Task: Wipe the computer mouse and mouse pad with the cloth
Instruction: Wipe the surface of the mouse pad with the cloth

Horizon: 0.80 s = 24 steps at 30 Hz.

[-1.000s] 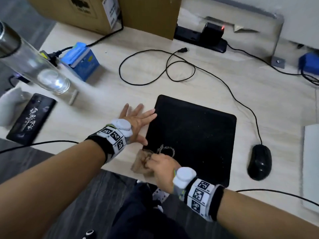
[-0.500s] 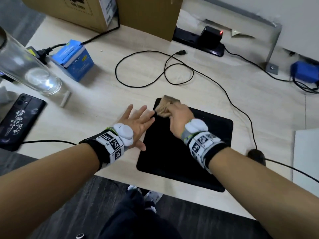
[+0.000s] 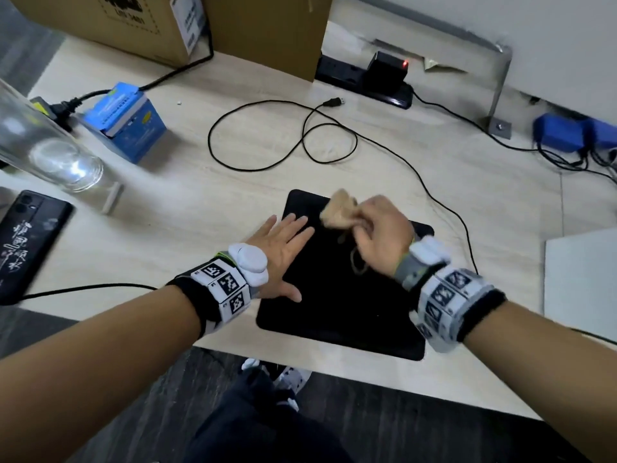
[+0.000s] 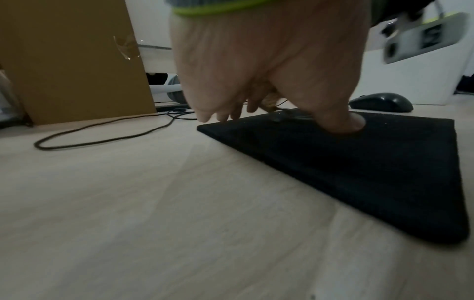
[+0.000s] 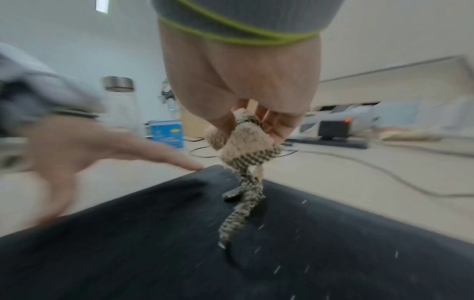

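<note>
A pale wood desk (image 3: 187,208) carries a cardboard box (image 3: 160,25) along its far edge, with a black power strip (image 3: 364,83) beside it. A small blue box (image 3: 128,120) stands near the far left corner. At the left edge lie a glass bottle (image 3: 43,145) and a black phone (image 3: 28,242). A loose black cable (image 3: 283,135) loops across the middle.

Desk (image 3: 200,202) (mouse pad (image 3: 334,312), phone (image 3: 26,242))

Even indoor light is falling softly across the desk (image 3: 434,202), casting only faint shadows. Glare is shining on the glass bottle (image 3: 63,162) at the head view's left edge. Motion blur is smearing the left hand (image 5: 84,152) in the right wrist view, and straight lines are bending toward the frame edges.
</note>
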Available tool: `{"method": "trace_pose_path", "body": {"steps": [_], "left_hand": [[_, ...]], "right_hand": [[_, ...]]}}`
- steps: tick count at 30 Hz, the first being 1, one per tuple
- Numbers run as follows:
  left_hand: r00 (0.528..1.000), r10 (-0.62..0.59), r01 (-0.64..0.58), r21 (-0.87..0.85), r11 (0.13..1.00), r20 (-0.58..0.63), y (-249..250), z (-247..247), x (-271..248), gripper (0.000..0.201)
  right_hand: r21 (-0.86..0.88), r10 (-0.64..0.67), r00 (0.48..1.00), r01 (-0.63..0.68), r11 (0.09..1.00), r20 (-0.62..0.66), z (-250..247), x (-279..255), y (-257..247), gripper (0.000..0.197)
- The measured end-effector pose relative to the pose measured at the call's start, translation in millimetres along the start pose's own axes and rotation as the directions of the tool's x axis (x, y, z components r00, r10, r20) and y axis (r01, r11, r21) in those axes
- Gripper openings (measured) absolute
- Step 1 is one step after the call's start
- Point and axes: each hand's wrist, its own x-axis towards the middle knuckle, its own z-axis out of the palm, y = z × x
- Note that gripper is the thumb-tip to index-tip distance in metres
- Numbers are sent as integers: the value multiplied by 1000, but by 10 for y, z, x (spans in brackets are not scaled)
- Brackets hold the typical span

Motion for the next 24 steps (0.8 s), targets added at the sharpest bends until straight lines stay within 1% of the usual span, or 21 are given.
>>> {"method": "trace_pose_path", "body": {"steps": [1, 2, 3, 5, 7, 8, 9, 10, 11, 12, 14, 15, 16, 17, 18, 19, 20, 21, 22, 23, 24], "left_hand": [[1000, 23, -23, -21, 1000, 14, 19, 42, 11, 121], [999, 28, -28, -13, 1000, 40, 23, 84, 13, 123], [998, 21, -22, 8, 1000, 65, 27, 125, 15, 124], [997, -15, 14, 5, 1000, 71, -4, 189, -10, 124], [998, -32, 34, -33, 999, 62, -21, 216, -17, 124], [998, -38, 41, -53, 998, 57, -26, 221, -17, 124], [998, -46, 50, -69, 996, 52, -26, 226, -16, 125], [998, -52, 56, -86, 995, 46, -33, 230, -9, 125], [998, -52, 56, -96, 994, 42, -34, 239, -6, 126], [998, -50, 54, -97, 994, 39, -32, 244, -7, 125], [998, -51, 54, -101, 993, 36, -35, 248, -20, 125], [998, -51, 54, -109, 993, 35, -40, 239, -24, 125], [998, -55, 58, -100, 993, 37, -46, 229, -38, 125], [997, -66, 69, -70, 995, 40, -51, 201, -45, 125], [995, -85, 86, -29, 996, 49, -75, 173, -57, 125], [992, -107, 106, 9, 994, 63, -114, 154, -89, 125], [990, -120, 116, 53, 992, 75, -117, 111, -91, 125], [990, -121, 115, 80, 990, 76, -101, 66, -80, 125], [992, -108, 104, 65, 992, 65, -77, 34, -64, 125], [995, -84, 83, 18, 996, 57, -32, -1, -34, 126], [996, -64, 66, -38, 997, 59, 32, -29, 13, 126]], "right_hand": [[-40, 92, 995, -94, 995, -36, 45, 158, 119, 26], [-77, 146, 989, -148, 986, -30, 112, 261, 209, 31], [-126, 168, 986, -165, 978, 15, 191, 308, 265, 37], [-233, 199, 971, -165, 959, 133, 389, 308, 239, 50], [-232, 233, 964, -199, 952, 130, 565, 174, 153, 56], [-196, 196, 974, -172, 965, 112, 655, 55, 96, 57], [-150, 123, 986, -106, 983, 111, 718, -97, 16, 56], [-98, 28, 989, -14, 995, 144, 763, -294, -50, 53], [-50, -66, 978, 77, 996, 200, 803, -548, -73, 48], [-23, -137, 953, 148, 989, 270, 795, -832, -110, 42], [14, -194, 875, 209, 978, 444, 673, -1299, -204, 32], [42, -207, 845, 215, 976, 493, 569, -1421, -235, 28], [84, -228, 838, 215, 973, 495, 462, -1435, -235, 30], [120, -250, 863, 219, 968, 438, 341, -1344, -200, 35], [141, -256, 905, 220, 965, 341, 242, -1171, -136, 38], [146, -227, 947, 197, 969, 227, 156, -946, -70, 39], [124, -155, 983, 143, 982, 94, 66, -728, 41, 37], [79, -51, 998, 53, 995, -26, -1, -517, 167, 35], [34, 60, 994, -57, 998, -91, -27, -323, 263, 34], [1, 159, 983, -159, 987, -92, -15, -162, 341, 33], [-30, 224, 974, -225, 974, -44, 22, -42, 393, 32]]}}
